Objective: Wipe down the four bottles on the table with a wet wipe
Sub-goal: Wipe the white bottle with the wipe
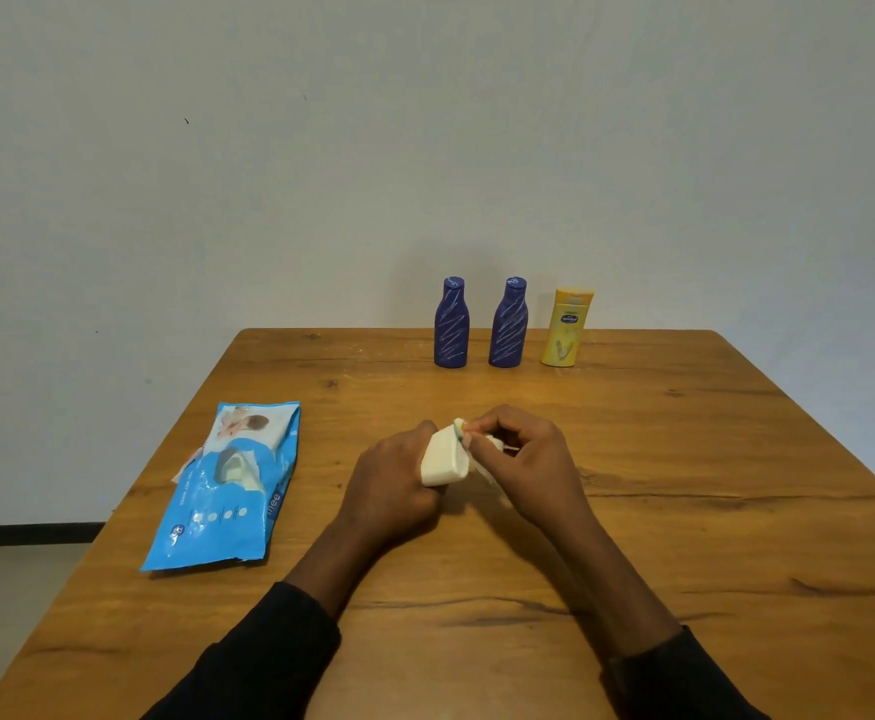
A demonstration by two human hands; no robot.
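My left hand [396,475] grips a small white bottle [443,459] lying tilted over the middle of the table, its cap end pointing away from me. My right hand [523,457] pinches a white wet wipe [490,449] against the bottle's cap end; most of the wipe is hidden under the fingers. Two dark blue bottles [451,324] [509,324] with white scribble marks stand upright at the table's far edge. A yellow bottle [566,328] stands to their right.
A blue pack of wet wipes [233,491] lies flat near the left edge of the wooden table [685,459], its flap open with a wipe sticking out. A plain wall stands right behind the table.
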